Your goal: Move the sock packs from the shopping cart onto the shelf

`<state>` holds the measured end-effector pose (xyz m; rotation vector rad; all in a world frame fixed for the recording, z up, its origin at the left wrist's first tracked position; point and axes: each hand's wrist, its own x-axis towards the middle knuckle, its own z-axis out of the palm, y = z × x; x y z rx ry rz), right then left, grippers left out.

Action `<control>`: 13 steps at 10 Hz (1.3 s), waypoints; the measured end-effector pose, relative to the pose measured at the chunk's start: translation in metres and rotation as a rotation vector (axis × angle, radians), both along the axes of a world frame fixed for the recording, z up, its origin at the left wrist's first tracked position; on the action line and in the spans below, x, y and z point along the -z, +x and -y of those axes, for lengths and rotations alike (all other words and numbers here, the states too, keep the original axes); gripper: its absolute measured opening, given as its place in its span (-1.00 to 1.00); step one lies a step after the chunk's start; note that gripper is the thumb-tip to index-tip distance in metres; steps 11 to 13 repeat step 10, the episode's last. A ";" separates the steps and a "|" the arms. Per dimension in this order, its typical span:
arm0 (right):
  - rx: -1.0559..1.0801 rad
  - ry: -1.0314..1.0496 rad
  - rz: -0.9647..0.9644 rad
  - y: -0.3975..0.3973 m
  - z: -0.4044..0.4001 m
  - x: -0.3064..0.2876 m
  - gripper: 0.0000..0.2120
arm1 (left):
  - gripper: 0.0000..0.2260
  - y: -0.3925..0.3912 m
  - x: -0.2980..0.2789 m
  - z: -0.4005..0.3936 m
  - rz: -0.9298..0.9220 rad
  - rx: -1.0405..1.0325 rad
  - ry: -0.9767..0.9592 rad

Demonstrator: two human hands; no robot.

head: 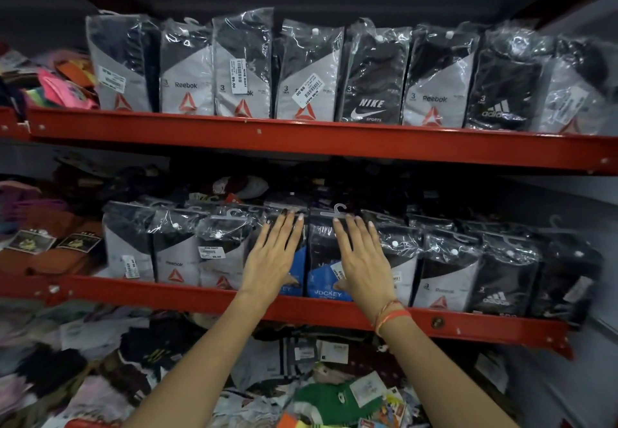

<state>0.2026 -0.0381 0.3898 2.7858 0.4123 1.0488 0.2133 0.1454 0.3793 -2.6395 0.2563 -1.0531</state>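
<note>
The shelf rails [301, 141] are red. Most sock packs on the upper shelf are grey and black with a red triangle, as on the Reebok pack [186, 73]. The Nike pack [373, 79] is black with white lettering, the Adidas pack [501, 86] black with white stripes. The Jockey pack [326, 260] is black and blue. An orange thread band [391, 315] circles the right wrist.

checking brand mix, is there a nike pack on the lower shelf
No, the only Nike pack stands on the upper shelf; the lower row shows Reebok, Jockey and Adidas.
</note>
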 end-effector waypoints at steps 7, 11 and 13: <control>0.129 0.012 -0.065 -0.006 0.073 -0.005 0.19 | 0.18 -0.003 0.003 0.079 -0.018 0.066 0.028; -0.125 0.089 0.389 -0.034 0.053 -0.045 -0.29 | -0.25 -0.040 -0.033 0.051 0.239 0.230 -0.108; -0.125 0.089 0.389 -0.034 0.053 -0.045 -0.29 | -0.25 -0.040 -0.033 0.051 0.239 0.230 -0.108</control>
